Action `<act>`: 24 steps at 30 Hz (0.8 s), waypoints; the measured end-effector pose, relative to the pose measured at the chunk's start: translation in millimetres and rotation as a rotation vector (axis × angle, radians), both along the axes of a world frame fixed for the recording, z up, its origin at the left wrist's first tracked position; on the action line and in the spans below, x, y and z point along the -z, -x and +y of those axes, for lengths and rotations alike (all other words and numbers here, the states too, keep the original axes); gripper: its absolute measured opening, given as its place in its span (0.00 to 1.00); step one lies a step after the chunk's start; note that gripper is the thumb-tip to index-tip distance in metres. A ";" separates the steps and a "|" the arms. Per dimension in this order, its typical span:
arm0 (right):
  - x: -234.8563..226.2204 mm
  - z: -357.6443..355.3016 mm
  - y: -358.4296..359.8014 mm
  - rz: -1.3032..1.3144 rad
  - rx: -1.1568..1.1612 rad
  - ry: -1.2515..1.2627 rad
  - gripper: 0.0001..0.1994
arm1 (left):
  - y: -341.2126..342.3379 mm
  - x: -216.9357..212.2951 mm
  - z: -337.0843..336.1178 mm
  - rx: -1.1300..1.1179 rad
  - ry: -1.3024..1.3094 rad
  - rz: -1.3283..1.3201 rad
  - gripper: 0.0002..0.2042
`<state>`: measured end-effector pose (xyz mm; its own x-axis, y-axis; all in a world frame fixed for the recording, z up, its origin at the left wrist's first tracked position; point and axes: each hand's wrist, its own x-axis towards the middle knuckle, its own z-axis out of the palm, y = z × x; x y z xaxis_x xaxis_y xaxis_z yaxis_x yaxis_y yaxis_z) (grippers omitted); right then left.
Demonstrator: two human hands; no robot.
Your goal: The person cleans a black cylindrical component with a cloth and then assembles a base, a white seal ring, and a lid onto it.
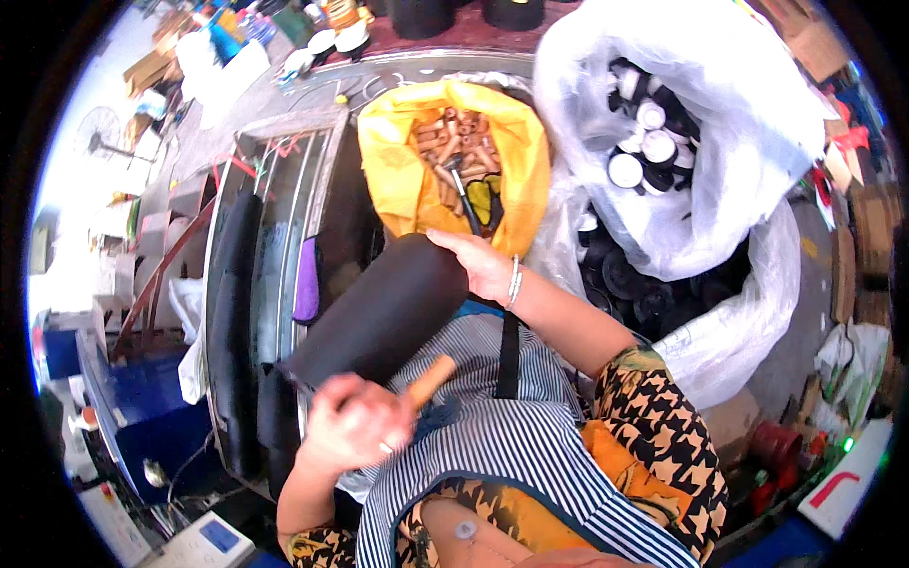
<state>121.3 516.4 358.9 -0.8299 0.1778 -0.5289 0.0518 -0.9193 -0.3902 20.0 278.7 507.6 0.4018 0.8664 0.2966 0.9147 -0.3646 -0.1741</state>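
Note:
A large matt black cylinder (pixel 379 308), a tube or a roll, lies slanted above my lap. My right hand (pixel 478 269) rests against its far right end with the thumb along the rim and the other fingers partly hidden. At the cylinder's near left end is my left hand (pixel 360 421), smeared by motion, its fingers curled. A short tan wooden handle (pixel 431 381) sticks out of that fist toward the right; whatever is at its other end is hidden. Beyond the cylinder stands a yellow sack (pixel 383 156) with many tan cylindrical pieces (pixel 454 137) and a black-handled tool (pixel 463 194).
White plastic bags (pixel 587 85) at the right hold black and white round parts (pixel 658 145). Long black rolls (pixel 235 331) lie in a metal-framed trough (pixel 327 151) at the left, near a purple piece (pixel 308 279). Black cylinders (pixel 421 17) stand on a red surface behind.

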 end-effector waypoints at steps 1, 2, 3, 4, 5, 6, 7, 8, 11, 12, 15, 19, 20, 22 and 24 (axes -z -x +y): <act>3.1 7.8 -6.9 -0.024 0.029 -0.194 0.17 | 10.2 5.7 5.9 -0.117 -0.024 -0.088 0.14; 9.4 19.0 -17.5 -0.060 0.062 -0.391 0.17 | 18.1 7.1 10.3 -0.478 0.203 -0.176 0.16; 12.3 28.3 -27.3 -0.090 0.080 -0.584 0.18 | 29.8 27.5 7.6 -0.559 -0.088 -0.556 0.18; 4.6 38.4 -38.8 -0.097 0.090 -0.870 0.19 | 38.4 50.1 -10.3 -0.881 -0.124 -1.109 0.15; 36.6 62.9 -54.1 -0.174 0.128 -1.231 0.22 | 50.7 59.8 -18.7 -0.987 -0.102 -1.572 0.13; 22.2 80.8 -72.8 -0.463 0.084 -1.504 0.23 | 64.9 72.6 -35.8 -1.088 -0.082 -2.045 0.12; 23.4 101.9 -91.1 -0.764 0.042 -1.951 0.22 | 78.5 98.9 -71.8 -1.073 0.020 -2.338 0.17; 27.6 121.9 -113.1 -0.903 0.121 -2.076 0.21 | 50.3 95.0 -54.4 -1.438 -0.182 -2.391 0.20; 43.9 164.7 -167.1 -1.546 -0.035 -2.120 0.26 | 29.8 143.9 -92.7 -1.300 0.007 -2.812 0.18; 50.9 172.5 -181.2 -1.605 -0.080 -2.053 0.27 | 14.8 137.3 -86.7 -1.219 -0.005 -3.002 0.16; 65.6 190.4 -203.9 -1.666 0.157 -2.093 0.27 | -2.7 137.7 -76.5 -1.016 0.173 -2.943 0.11; 50.7 224.8 -212.5 -1.772 0.407 -2.212 0.28 | -10.2 125.1 -52.3 -0.960 0.138 -2.982 0.09; 47.5 233.1 -215.9 -1.773 0.405 -2.206 0.30 | -7.8 124.6 -48.1 -0.961 0.115 -3.013 0.09; 55.9 259.8 -223.6 -1.815 0.199 -2.081 0.32 | -5.8 128.2 -48.6 -0.864 0.141 -3.013 0.10; 64.3 276.9 -233.8 -1.837 0.101 -2.051 0.34 | -7.4 125.0 -41.0 -0.898 0.174 -2.979 0.09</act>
<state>355.1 793.3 294.5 -0.1236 0.9160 0.3817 0.9921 0.1049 0.0695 27.4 237.6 382.5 -0.3299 0.5998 -0.7290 -0.9351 -0.1018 0.3394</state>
